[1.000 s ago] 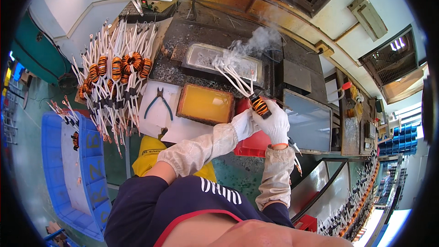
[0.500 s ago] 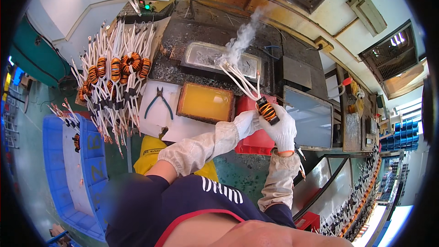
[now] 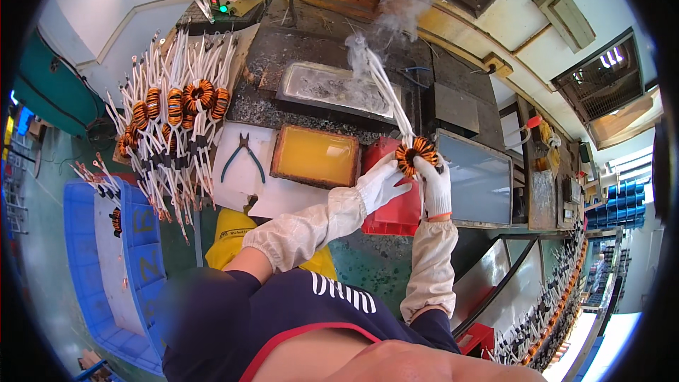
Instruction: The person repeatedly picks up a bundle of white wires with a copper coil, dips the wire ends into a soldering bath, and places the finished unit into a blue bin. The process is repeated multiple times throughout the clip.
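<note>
A toroidal coil (image 3: 416, 156), wound in orange-copper wire on a black core, is gripped in my white-gloved right hand (image 3: 433, 185). Its white sleeved leads (image 3: 385, 88) point up and away from me, their far ends smoking above the solder pot (image 3: 338, 86). My left hand (image 3: 382, 182), gloved as well, is at the coil's left side with fingers apart; whether its fingertips touch the winding I cannot tell. The pot is a long rectangular tray of dull silvery metal. Nearer me stands a rusty-rimmed pan of yellow liquid (image 3: 316, 155).
Many similar coils (image 3: 170, 106) are heaped at the left. Cutting pliers (image 3: 244, 158) lie on white paper beside the pan. A red bin (image 3: 390, 216) sits below my hands, a grey-topped box (image 3: 475, 180) right of them. A blue crate (image 3: 113, 269) stands at the lower left.
The coil has turned so its ring face shows, and its leads have lifted off the solder pot. My left hand's fingers have spread from the coil. Smoke has drifted upward.
</note>
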Available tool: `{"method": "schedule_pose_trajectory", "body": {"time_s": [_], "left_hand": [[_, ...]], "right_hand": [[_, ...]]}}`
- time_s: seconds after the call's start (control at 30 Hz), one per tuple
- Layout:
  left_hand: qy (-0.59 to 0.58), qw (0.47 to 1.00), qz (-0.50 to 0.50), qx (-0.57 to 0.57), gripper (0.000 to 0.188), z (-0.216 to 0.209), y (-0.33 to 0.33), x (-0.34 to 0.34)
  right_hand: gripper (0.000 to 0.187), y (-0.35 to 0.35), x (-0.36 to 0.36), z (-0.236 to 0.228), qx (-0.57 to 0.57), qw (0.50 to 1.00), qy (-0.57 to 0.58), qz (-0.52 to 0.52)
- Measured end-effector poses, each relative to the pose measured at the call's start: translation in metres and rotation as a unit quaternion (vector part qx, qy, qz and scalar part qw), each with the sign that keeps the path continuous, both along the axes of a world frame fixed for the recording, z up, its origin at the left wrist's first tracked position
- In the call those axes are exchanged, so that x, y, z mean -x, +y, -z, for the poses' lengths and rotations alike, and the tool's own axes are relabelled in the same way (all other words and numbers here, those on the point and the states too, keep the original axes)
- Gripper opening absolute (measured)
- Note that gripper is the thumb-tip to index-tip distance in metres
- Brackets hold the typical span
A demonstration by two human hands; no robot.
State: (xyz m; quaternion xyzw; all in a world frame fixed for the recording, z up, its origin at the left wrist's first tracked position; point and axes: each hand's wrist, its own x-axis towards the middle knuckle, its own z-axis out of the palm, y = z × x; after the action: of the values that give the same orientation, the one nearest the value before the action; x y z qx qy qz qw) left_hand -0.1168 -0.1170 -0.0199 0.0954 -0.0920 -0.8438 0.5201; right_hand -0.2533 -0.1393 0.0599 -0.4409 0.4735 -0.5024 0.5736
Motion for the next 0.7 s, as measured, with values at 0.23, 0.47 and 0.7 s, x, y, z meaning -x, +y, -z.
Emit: {"method": "schedule_pose_trajectory", "body": {"time_s": [0.23,0.47,0.7], "left_hand": [[-0.015,1.0,-0.009,0.025,0.055,-0.02,0.003,-0.005],[-0.007,1.0,0.001,-0.016,0.048,-0.016,-0.007,-0.005],[0.009,0.999,0.013,-0.039,0.046,-0.018,-0.009,-0.007]], "right_hand": [[0.031,-0.025,0.019,0.034,-0.092,0.987,-0.135,0.001],[0.035,-0.035,0.016,0.039,-0.114,0.98,-0.165,0.008],[0.033,-0.037,0.014,0.035,-0.129,0.977,-0.171,0.017]]}}
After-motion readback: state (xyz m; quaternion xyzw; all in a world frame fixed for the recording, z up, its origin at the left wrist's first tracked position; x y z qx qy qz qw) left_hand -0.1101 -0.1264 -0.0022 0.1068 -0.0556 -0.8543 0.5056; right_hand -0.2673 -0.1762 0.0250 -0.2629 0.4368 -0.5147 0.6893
